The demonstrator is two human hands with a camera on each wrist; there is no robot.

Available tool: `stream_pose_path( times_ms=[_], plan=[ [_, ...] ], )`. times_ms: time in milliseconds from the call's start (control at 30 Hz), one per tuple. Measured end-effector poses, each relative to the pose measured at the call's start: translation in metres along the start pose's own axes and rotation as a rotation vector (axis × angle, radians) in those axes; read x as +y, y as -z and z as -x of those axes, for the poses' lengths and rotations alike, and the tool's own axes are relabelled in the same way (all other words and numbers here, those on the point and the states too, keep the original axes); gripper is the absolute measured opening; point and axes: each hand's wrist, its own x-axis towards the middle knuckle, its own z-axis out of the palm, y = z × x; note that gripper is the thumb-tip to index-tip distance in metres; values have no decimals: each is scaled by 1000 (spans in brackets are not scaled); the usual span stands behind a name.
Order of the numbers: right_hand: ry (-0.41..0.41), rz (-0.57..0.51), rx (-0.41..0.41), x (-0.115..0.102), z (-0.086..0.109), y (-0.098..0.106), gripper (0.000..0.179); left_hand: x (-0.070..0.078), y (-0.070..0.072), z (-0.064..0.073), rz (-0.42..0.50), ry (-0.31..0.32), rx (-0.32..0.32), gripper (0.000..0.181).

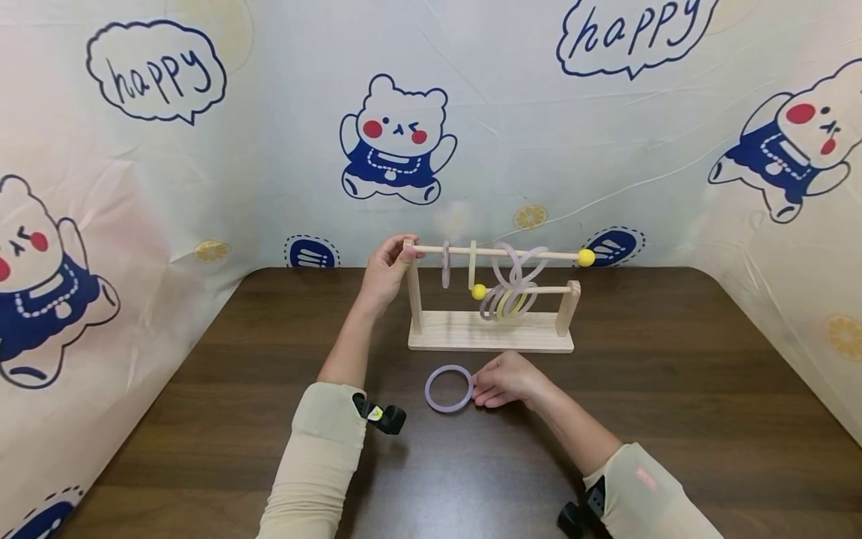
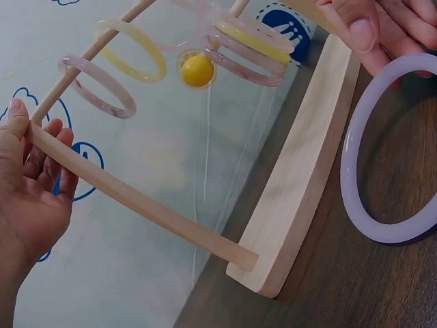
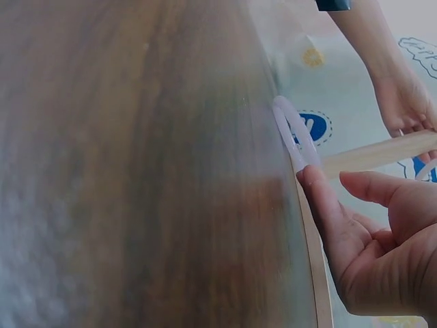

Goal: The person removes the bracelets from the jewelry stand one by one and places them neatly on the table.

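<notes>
A wooden bangle stand [image 1: 494, 341] has two rods at different heights, each with a yellow ball at its end. My left hand [image 1: 389, 271] grips the top of its left post, thumb in front. On the upper rod hang a mauve bangle [image 1: 446, 265], a yellow bangle [image 1: 472, 266] and pale purple ones further right. Several bangles bunch together on the lower rod. In front of the stand, a purple bangle [image 1: 428, 391] lies on the table. My right hand [image 1: 508, 380] touches its right side with the fingertips; the right wrist view shows the thumb apart from it.
The dark wooden table [image 1: 673, 389] ends just behind the stand. A patterned cloth [image 1: 512, 150] with bears and lettering hangs at the back and sides. Black wrist cameras are strapped on both sleeves [image 1: 330, 419].
</notes>
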Motion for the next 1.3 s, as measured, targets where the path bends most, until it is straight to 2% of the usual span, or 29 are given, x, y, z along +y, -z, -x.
stream_pose_path(
  times_ms=[233,500,667,933,1133,1300],
  plan=[
    [-8,3,11,-1,2,2,25,-1,0,0,10,-13,-6,41],
    [-2,56,61,-5,4,4,25,-1,0,0,0,-19,-6,43],
    [9,60,52,-7,6,8,26,4,-1,2,-11,3,-6,38],
    [25,52,43,-9,6,12,28,0,-1,1,-11,-4,2,41],
    [61,61,69,-11,6,15,29,0,-1,2,-16,8,2,40],
    [140,64,151,-19,5,18,30,1,0,2,-10,8,3,40]
  ],
)
